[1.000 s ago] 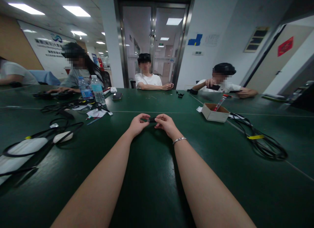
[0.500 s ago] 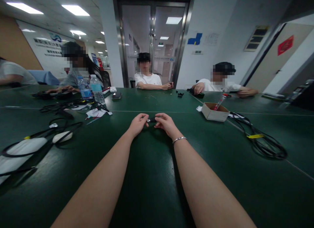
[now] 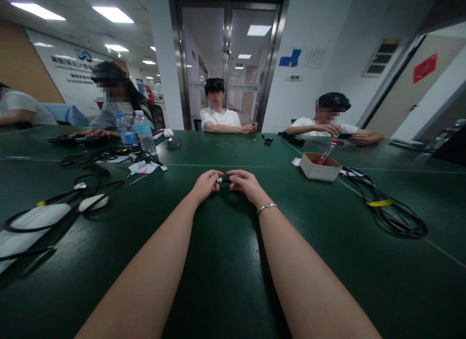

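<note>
Two bare hands meet over the green worktop (image 3: 225, 261), left of the cardboard box (image 3: 312, 170), with a small black piece (image 3: 225, 178) between them. Left hand (image 3: 204, 188): fingers pinched narrow at its silver-coloured end. Right hand (image 3: 248, 184): fingers closed around its black end, partly hiding it; bracelet (image 3: 267, 208) at the wrist. Box: open-topped, a red-and-clear item (image 3: 326, 153) leaning inside. Right of the box, a coiled black cable (image 3: 396, 213) with a yellow tie. Far left of the box, two upright bottles (image 3: 144, 135) near a phone (image 3: 174, 142). Beyond it, a person (image 3: 327, 127) in a white top handles a dark object (image 3: 345, 136).
</note>
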`<state>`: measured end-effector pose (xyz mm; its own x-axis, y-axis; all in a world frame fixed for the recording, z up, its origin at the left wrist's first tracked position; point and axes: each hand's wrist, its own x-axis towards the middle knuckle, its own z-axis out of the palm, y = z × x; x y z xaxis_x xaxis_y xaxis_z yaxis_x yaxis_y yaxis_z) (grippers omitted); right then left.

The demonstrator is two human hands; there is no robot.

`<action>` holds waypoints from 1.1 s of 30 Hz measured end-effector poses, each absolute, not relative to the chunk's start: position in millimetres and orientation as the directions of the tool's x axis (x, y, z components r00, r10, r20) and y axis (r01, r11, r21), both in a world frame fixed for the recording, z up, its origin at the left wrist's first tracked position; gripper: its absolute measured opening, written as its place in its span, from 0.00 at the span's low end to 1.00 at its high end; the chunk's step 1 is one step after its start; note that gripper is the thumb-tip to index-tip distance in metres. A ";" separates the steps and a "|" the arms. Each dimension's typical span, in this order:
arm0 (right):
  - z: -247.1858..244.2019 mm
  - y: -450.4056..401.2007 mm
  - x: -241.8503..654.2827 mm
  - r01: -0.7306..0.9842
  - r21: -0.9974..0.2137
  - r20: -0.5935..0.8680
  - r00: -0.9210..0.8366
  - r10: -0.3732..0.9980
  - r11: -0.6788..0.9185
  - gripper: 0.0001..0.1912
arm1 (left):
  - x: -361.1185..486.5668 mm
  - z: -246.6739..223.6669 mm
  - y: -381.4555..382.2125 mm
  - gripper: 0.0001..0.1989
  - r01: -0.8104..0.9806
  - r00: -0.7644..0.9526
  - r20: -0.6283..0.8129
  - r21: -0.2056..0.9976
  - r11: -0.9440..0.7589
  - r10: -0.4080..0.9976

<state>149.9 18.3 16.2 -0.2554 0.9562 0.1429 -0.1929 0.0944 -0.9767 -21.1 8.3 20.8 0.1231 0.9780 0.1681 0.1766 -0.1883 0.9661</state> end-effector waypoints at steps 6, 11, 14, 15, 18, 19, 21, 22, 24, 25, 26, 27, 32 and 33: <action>16.2 18.8 150.2 -0.202 -0.975 0.144 -0.262 0.954 0.091 0.09 | -20.2 23.7 6.2 0.11 0.179 0.093 0.134 0.972 -0.149 0.987; 16.9 18.0 150.2 -0.209 -0.974 0.144 -0.262 0.954 0.090 0.11 | -20.3 21.3 8.4 0.12 0.173 0.102 0.144 0.972 -0.160 0.984; 17.0 17.3 150.3 -0.216 -0.972 0.154 -0.268 0.951 0.096 0.12 | -21.2 18.2 10.9 0.12 0.167 0.111 0.151 0.972 -0.168 0.982; 16.9 17.3 150.3 -0.213 -0.972 0.153 -0.272 0.950 0.095 0.12 | -21.4 17.5 11.4 0.13 0.164 0.125 0.151 0.972 -0.170 0.981; 16.5 17.7 150.3 -0.214 -0.973 0.145 -0.276 0.950 0.087 0.11 | -21.5 17.7 11.1 0.14 0.158 0.136 0.147 0.973 -0.168 0.980; 16.4 18.0 150.3 -0.217 -0.972 0.143 -0.273 0.951 0.084 0.11 | -21.3 18.4 10.4 0.13 0.157 0.126 0.142 0.974 -0.161 0.982; 16.3 18.3 150.3 -0.224 -0.971 0.142 -0.271 0.952 0.081 0.11 | -21.0 20.0 9.2 0.11 0.152 0.118 0.134 0.977 -0.151 0.984; 16.3 18.3 150.2 -0.223 -0.972 0.140 -0.271 0.952 0.080 0.11 | -21.0 20.7 8.7 0.11 0.149 0.125 0.130 0.978 -0.148 0.984; 16.5 18.2 150.3 -0.217 -0.973 0.137 -0.273 0.952 0.078 0.11 | -21.1 20.9 8.7 0.11 0.148 0.150 0.127 0.978 -0.150 0.980; 16.7 18.0 150.3 -0.215 -0.973 0.136 -0.274 0.952 0.078 0.11 | -21.2 20.5 9.1 0.12 0.150 0.159 0.128 0.977 -0.152 0.979; 16.9 17.9 150.3 -0.215 -0.973 0.137 -0.275 0.952 0.078 0.11 | -21.4 19.8 9.7 0.13 0.153 0.160 0.129 0.976 -0.153 0.979; 17.2 17.7 150.4 -0.216 -0.973 0.137 -0.274 0.952 0.078 0.11 | -21.7 18.8 10.5 0.13 0.158 0.153 0.132 0.975 -0.156 0.979; 18.0 17.0 150.2 -0.212 -0.975 0.134 -0.283 0.950 0.074 0.11 | -22.5 14.9 12.9 0.12 0.188 0.144 0.176 0.961 -0.202 0.974; 18.1 16.9 150.1 -0.210 -0.975 0.132 -0.282 0.950 0.073 0.11 | -22.4 14.9 12.6 0.13 0.189 0.151 0.178 0.960 -0.205 0.972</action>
